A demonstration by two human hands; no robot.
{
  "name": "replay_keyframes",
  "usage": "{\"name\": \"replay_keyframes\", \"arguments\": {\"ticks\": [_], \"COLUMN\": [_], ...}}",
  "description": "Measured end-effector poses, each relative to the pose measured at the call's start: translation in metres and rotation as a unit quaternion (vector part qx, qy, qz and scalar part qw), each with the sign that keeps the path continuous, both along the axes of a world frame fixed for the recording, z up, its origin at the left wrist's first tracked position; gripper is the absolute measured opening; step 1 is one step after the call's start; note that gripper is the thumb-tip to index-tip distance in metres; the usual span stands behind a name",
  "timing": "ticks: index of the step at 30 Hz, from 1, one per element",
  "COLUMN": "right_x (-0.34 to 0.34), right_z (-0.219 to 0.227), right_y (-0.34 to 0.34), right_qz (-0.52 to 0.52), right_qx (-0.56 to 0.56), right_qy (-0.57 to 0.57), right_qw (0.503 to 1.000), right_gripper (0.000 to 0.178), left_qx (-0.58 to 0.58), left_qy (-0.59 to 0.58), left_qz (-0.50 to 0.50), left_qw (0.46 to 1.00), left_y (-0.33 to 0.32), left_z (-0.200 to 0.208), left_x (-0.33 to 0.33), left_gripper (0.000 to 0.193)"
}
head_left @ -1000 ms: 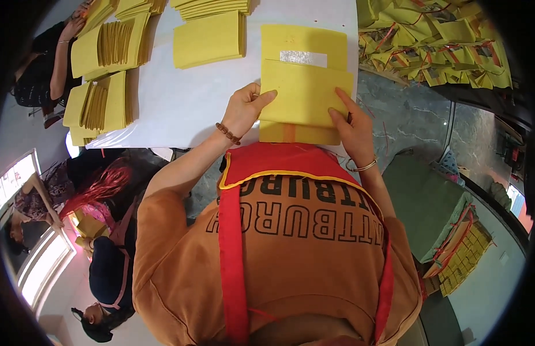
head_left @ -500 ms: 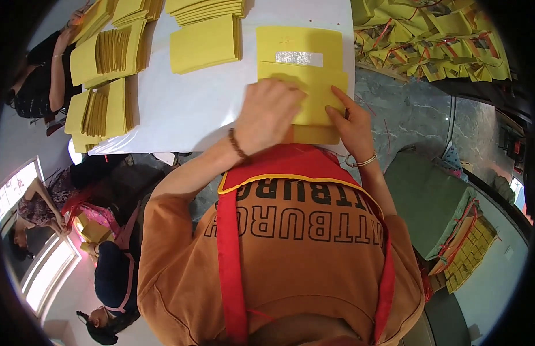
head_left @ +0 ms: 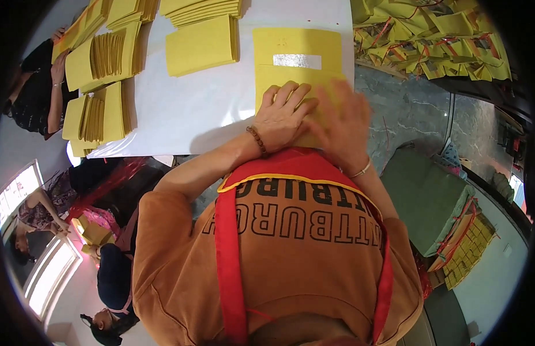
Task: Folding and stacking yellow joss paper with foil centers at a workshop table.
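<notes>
One red apron (head_left: 296, 167) nearest, its yellow-edged bib below the hands. Two hands: left hand (head_left: 279, 122) palm down over the paper, fingers bent and slightly apart; right hand (head_left: 345, 124) blurred, fingers spread wide, contact with the paper cannot be told. Under them, one yellow paper piece (head_left: 299, 43) at the near right part of the white table (head_left: 181, 121). Long axis runs away from the body, far edge pointing up the view; near portion mostly hidden by hands. One silver patch (head_left: 297, 61) lies crosswise on it; one layer edge just nearer. Beyond, to the left: two flat yellow stacks, one whole (head_left: 201, 46), one cut off (head_left: 201, 10). Far left: fanned bundles (head_left: 110, 55), overlapping, count uncertain; two co-worker hands (head_left: 58, 68) beside them.
</notes>
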State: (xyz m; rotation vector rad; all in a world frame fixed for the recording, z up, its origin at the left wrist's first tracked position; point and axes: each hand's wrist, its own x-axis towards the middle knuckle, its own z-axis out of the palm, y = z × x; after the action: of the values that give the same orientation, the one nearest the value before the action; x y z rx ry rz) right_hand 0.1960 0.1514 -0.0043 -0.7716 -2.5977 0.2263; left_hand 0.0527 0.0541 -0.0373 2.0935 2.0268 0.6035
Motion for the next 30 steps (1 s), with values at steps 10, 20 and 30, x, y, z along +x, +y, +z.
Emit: {"name": "replay_keyframes", "arguments": {"ticks": [10,20,30], "right_x": [-0.006,-0.012,0.011], "right_z": [-0.032,-0.035,-0.033], "right_y": [-0.012,-0.013,0.015], "right_qz": [0.102,0.104,0.135], "right_qx": [-0.152,-0.063,-0.088], "right_qy": [-0.065,-0.143,-0.160], "right_qw": [0.981,0.982,0.974], "right_gripper": [0.054,0.052,0.054], "left_qx": [-0.001,-0.014,-0.037], "left_qy": [-0.259,-0.003,0.035], "left_qz": [0.067,0.018,0.011], "left_qw": [0.964,1.000,0.999], "left_y": [-0.004,-0.018,-0.017], "left_z": [-0.012,-0.009,-0.005], "left_x": [-0.013,-0.031,-0.027], "left_gripper": [0.044,0.061,0.071]}}
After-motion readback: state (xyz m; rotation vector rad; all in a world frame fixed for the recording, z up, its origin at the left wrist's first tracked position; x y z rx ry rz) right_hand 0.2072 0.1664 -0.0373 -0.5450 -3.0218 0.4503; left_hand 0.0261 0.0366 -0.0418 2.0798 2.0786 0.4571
